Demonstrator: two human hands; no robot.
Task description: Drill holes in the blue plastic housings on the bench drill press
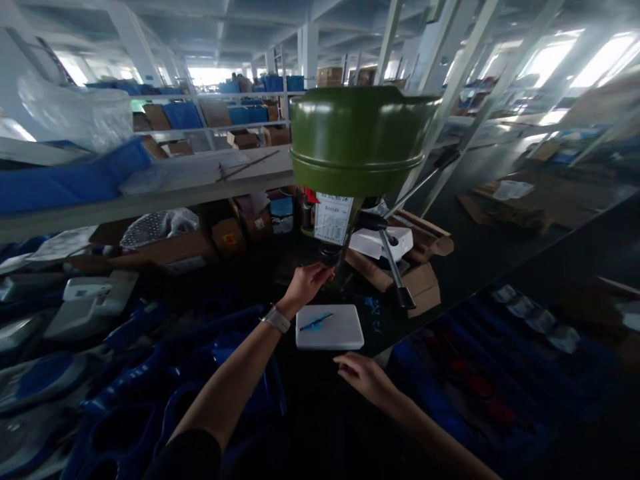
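In front of me stands a drill press with a green rounded cover [363,140] and a white printed label [333,219]. Just below its head, my left hand [309,283] is raised with its fingers pinched; anything between them is too small to make out. A white box [330,340] lies flat beneath that hand, with a thin dark rod [316,322] and blue marks or bits on top. Near the box's front right corner, apart from it, is my right hand [367,377]. Its fingers are curled in, and what they may hold is hidden.
The press's feed handle [393,260] sticks out to the right, before an opened cardboard box [425,290]. Blue moulded parts [125,413] pile up at left. A blue bin [475,373] with red items sits at lower right. Shelving [210,180] runs behind.
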